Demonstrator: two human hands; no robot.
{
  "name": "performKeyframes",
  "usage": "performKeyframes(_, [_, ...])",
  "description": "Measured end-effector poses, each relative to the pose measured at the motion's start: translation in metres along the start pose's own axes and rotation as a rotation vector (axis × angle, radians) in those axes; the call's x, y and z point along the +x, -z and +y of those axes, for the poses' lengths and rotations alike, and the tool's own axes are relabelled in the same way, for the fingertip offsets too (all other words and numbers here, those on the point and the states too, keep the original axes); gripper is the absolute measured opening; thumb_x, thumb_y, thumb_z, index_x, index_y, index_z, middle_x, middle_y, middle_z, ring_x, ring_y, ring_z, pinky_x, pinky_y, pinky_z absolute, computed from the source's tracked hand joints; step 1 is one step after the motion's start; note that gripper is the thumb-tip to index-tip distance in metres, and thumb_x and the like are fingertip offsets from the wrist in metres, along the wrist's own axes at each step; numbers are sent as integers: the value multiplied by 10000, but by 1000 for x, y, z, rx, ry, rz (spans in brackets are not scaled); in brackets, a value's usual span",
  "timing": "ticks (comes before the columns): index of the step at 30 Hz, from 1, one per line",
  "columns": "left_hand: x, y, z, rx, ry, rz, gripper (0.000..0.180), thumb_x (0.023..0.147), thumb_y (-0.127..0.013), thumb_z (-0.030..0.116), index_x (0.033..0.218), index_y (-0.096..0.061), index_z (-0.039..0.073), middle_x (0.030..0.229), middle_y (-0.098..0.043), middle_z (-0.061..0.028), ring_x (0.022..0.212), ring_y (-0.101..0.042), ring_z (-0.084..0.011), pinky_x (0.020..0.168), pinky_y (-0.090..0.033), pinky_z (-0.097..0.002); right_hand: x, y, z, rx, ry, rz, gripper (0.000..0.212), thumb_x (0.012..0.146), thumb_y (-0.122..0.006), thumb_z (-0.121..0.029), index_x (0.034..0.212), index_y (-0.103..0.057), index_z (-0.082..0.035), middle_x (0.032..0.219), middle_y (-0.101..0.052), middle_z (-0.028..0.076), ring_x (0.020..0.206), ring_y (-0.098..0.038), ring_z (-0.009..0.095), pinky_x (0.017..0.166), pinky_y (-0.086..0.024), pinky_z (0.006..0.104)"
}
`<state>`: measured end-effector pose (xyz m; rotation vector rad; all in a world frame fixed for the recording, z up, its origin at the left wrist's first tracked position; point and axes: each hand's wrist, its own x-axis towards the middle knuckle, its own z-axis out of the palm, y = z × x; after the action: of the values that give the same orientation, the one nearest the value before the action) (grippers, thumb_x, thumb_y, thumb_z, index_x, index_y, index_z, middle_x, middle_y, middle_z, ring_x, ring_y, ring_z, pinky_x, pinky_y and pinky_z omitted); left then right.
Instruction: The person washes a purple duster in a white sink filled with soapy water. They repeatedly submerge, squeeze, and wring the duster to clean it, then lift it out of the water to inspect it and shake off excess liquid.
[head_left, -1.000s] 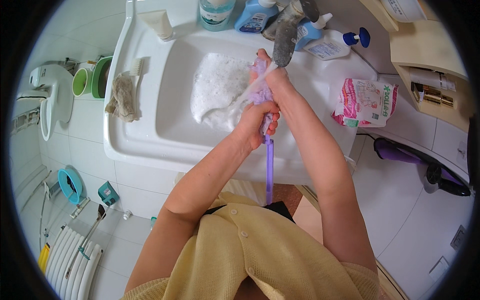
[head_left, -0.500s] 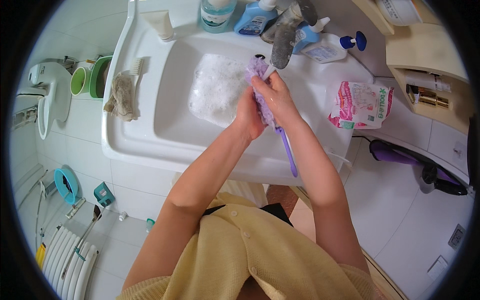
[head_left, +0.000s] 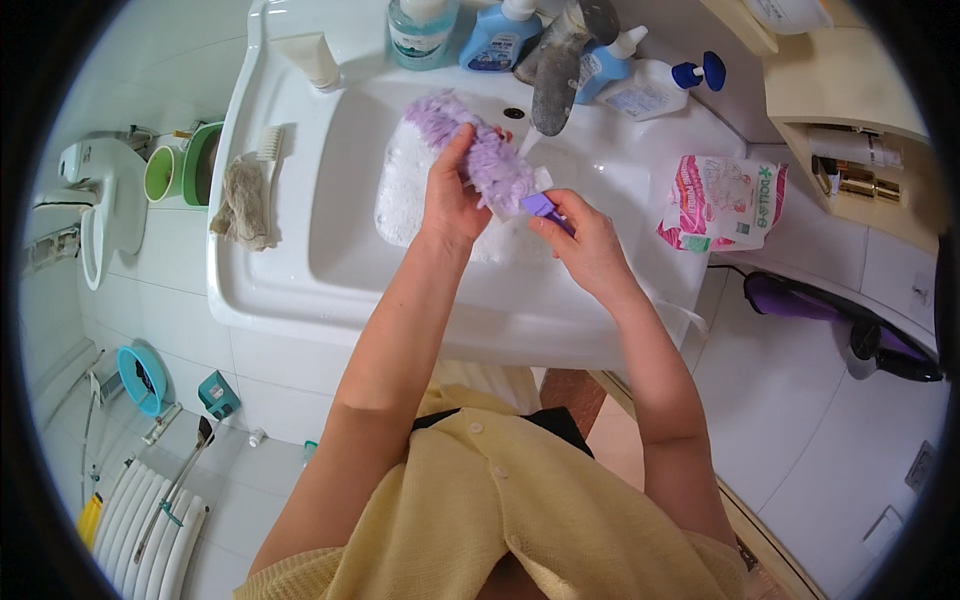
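Observation:
A fluffy purple duster brush [head_left: 483,152] lies slanted over the white sink [head_left: 300,260], its head pointing up-left above the foam [head_left: 410,195] in the basin. My left hand [head_left: 448,198] is wrapped around the middle of the fluffy head. My right hand [head_left: 585,240] pinches the purple handle end just below the fluff. The grey tap [head_left: 552,80] pours a thin stream of water right beside the brush.
Soap and detergent bottles [head_left: 500,35] line the sink's back rim. A rag and a small white brush [head_left: 245,195] lie on the left rim, and a pink-and-white pouch [head_left: 722,200] on the right. Green cups [head_left: 178,165] and a toilet [head_left: 95,195] stand further left.
The brush swung from nearly upright under the tap to slanted across the basin, head to the upper left. My left hand slid onto the fluffy head and my right dropped to the handle.

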<state>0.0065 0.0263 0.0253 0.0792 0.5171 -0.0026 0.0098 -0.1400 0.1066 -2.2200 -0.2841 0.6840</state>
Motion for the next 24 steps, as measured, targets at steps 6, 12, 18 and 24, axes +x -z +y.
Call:
performKeyframes(6, [3,3,0,-81,-15,-91,189,961,-522,204,1090,-528,66,1004,-609,-92,973,-588,-245,919,-483,-425,-7,5,-5,-38,-78,-78,306,892,-593,-212,1130,-569,-21,806,-662,154,751,-650,278,689,-487,375])
performKeyframes(12, [-8,0,-21,54,30,-21,183,956,-531,218,1069,-526,74,993,-611,-95,962,-590,-242,906,-484,-395,-3,0,-10,-110,-60,-10,269,901,-580,-203,1096,-595,-18,744,-653,115,711,-634,223,655,-480,339])
performKeyframes(18, [-26,-9,-36,327,130,-112,264,939,-529,159,1180,-500,52,1176,-597,-143,1062,-570,-267,950,-457,-420,2,-5,24,183,-77,-31,260,871,-643,-250,980,-624,-14,689,-601,20,630,-557,96,554,-439,255])
performKeyframes(24, [1,-2,-19,-39,78,-109,338,943,-523,247,1229,-467,76,1204,-572,-164,1122,-534,-342,986,-427,-475,-1,2,24,188,-112,1,316,866,-654,-310,843,-606,1,662,-562,13,577,-498,88,510,-396,263])
